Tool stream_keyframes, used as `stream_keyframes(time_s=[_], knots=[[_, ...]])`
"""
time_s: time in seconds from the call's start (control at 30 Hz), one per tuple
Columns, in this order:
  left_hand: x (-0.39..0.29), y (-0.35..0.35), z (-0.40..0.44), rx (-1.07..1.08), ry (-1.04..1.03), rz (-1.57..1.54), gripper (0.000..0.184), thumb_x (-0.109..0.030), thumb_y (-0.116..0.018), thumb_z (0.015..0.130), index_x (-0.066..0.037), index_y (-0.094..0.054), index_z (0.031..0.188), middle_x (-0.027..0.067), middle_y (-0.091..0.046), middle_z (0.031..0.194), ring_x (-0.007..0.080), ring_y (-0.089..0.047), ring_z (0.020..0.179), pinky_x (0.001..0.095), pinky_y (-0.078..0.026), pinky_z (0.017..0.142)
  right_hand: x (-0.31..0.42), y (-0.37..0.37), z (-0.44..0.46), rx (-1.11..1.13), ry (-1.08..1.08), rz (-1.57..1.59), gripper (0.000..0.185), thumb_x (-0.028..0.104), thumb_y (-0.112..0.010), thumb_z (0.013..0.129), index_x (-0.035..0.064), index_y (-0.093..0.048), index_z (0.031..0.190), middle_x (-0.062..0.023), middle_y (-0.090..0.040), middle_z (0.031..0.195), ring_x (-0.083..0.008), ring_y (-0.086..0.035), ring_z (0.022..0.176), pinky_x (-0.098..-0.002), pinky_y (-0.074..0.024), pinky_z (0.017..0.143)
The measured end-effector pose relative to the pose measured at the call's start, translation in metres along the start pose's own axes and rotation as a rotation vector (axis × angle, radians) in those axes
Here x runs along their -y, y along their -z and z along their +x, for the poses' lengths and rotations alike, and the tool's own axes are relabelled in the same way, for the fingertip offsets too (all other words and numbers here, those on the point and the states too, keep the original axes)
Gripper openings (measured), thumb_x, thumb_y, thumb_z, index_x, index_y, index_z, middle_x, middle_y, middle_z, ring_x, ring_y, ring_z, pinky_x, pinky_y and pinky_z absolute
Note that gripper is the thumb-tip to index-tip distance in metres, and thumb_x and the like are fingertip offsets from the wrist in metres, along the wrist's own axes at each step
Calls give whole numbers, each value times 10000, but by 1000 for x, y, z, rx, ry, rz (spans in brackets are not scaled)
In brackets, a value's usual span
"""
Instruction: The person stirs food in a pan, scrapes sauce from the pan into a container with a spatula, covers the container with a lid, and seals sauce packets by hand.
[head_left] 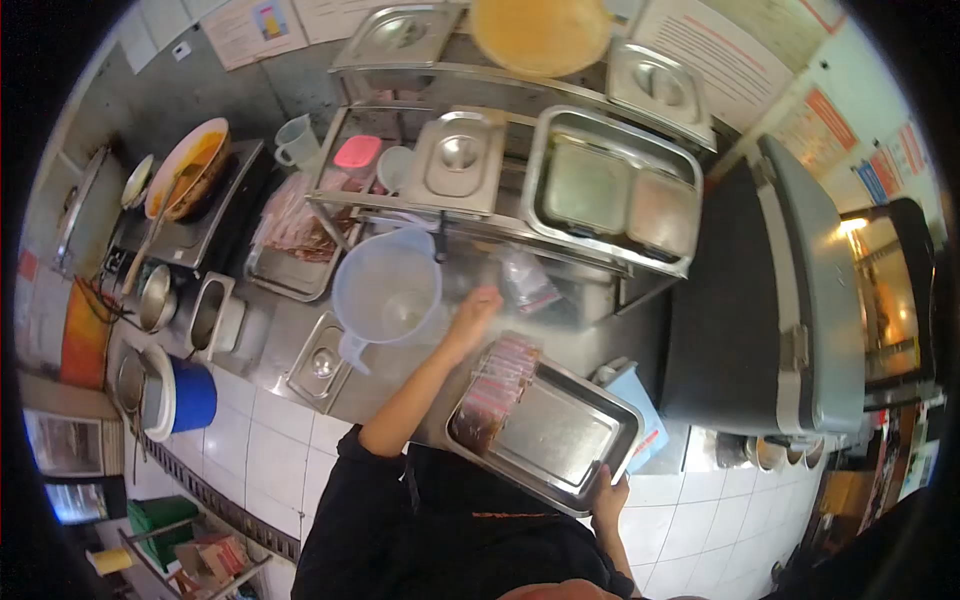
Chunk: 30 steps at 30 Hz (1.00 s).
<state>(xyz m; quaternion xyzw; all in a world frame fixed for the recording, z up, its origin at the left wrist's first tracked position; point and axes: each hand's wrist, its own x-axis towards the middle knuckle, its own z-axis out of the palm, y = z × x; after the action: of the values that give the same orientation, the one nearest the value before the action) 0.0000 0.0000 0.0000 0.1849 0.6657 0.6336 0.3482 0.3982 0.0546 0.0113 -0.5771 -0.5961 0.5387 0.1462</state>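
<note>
A steel tray [570, 425] rests at the counter's front edge, with a row of sealed packets of dark brown contents [495, 392] along its left side. My right hand [608, 494] is closed on the tray's near right corner. Beyond the tray, my left hand [480, 306] is over the counter with its fingers drawn together; what they hold, if anything, is too small to make out. Just right of those fingers lies a clear plastic bag [527, 280]. Left of my forearm stands a large translucent plastic jug [388, 285].
A steel rack [580, 255] over the counter bears lidded pans and a deep tray [540, 190]. At left are a pan [190, 165] on a stove and another tray of packets [290, 270]. A dark bulky appliance [740, 300] bounds the right; a blue container [640, 410] stands beside my tray.
</note>
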Motion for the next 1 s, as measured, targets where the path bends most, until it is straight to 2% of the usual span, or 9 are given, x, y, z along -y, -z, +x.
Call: stream_keyframes(time_s=[0.1,0.3,0.4,0.5,0.57,0.6,0.73,0.8,1.0], knots=[[-31,23,-33,108,-437,288,348,-204,-621,835,-32,-529,1123,134,-532,1164,242,-505,1086,346,-383,935,32,-68,13,-84,99,148,361,254,-565,900,-65,-562,1070,-157,-639,959,-215,-588,877,-326,-452,795],[-50,123,-148,814,122,269,399,-227,-555,889,-63,-493,1248,111,-471,1301,224,-467,1170,370,-362,991,10,-91,13,-293,164,-352,354,259,-545,898,-81,-587,986,-192,-643,815,-330,-620,783,-410,-466,719],[15,198,-179,1004,-229,445,404,-277,-551,895,-62,-517,1235,126,-465,1317,230,-487,1152,363,-391,962,24,-98,18,-424,247,-662,448,259,-606,848,-65,-500,1139,-252,-554,1059,-407,-540,992,-432,-435,849],[-11,276,-168,1048,-182,473,358,-331,-567,881,-45,-627,1090,136,-548,1229,229,-548,1079,336,-428,910,81,-134,-1,-630,334,-710,587,244,-627,830,-40,-374,1277,-256,-376,1306,-401,-421,1167,-420,-372,971],[-57,318,-151,1070,308,511,348,-351,-576,872,-23,-689,896,120,-634,1075,225,-604,959,327,-459,834,99,-161,3,-600,475,-542,413,214,-544,902,-38,-455,1216,-204,-507,1188,-321,-495,1102,-393,-406,930],[-76,332,-142,975,475,707,366,-345,-567,871,-24,-687,741,105,-667,962,227,-625,864,333,-475,760,125,-186,-9,-449,461,-370,385,223,-523,917,-31,-473,1203,-183,-537,1141,-288,-513,1070,-369,-410,916],[-56,388,-117,487,399,837,307,-330,-573,858,-36,-659,834,109,-645,996,245,-610,877,350,-467,755,177,-267,-40,-23,366,53,420,347,-407,965,33,-454,1239,-129,-571,1002,-189,-605,786,-283,-489,677],[-37,401,-127,31,-21,930,306,-329,-573,844,-58,-601,985,119,-613,1011,270,-591,918,373,-458,778,188,-298,-54,157,283,283,461,397,-374,967,81,-370,1302,-104,-565,873,-178,-616,666,-260,-498,569],[-20,387,-183,238,5,924,294,-250,-575,846,-75,-548,1081,129,-584,995,302,-559,975,398,-443,825,186,-359,-45,201,346,312,249,314,-371,962,85,-383,1061,-62,-528,728,-163,-570,601,-255,-467,548]])
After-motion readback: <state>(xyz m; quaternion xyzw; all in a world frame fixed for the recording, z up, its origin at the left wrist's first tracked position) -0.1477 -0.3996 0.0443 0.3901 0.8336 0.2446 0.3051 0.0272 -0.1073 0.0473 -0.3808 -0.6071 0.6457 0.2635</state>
